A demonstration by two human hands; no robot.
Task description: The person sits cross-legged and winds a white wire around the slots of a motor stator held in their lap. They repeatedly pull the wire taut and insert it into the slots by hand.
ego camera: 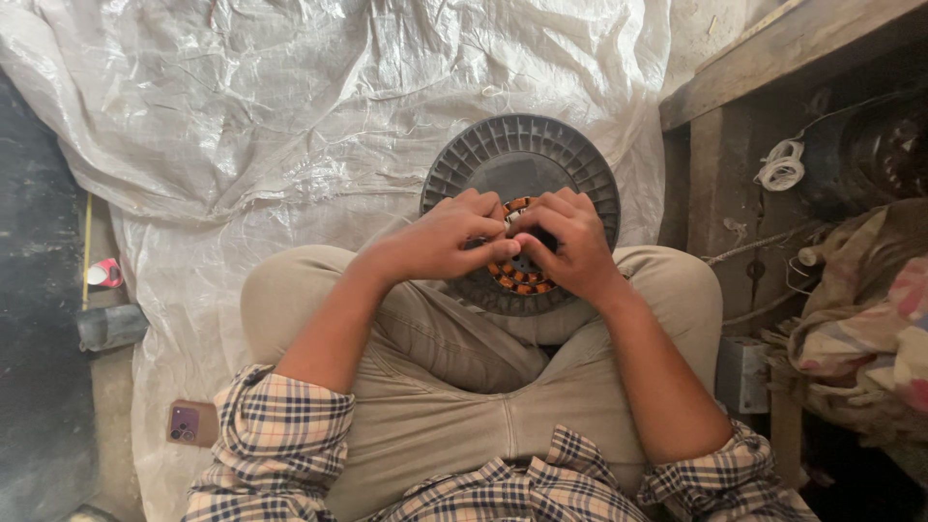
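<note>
Midway, seemingly, through winding: left hand (pixel 454 237) and right hand (pixel 570 246) pinching fine wire together over the copper coils (pixel 517 278) at the hub of a grey ribbed motor disc (pixel 522 155), propped between crossed knees. Several coils wound; the rest hidden under fingers. Below, crinkled white plastic sheeting (pixel 290 116); phone (pixel 188 423) at left, wooden bench (pixel 773 48) at right.

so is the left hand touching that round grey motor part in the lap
Touching. The head view shows the left hand with its fingers curled onto the orange windings at the centre of the round grey motor part.
</note>
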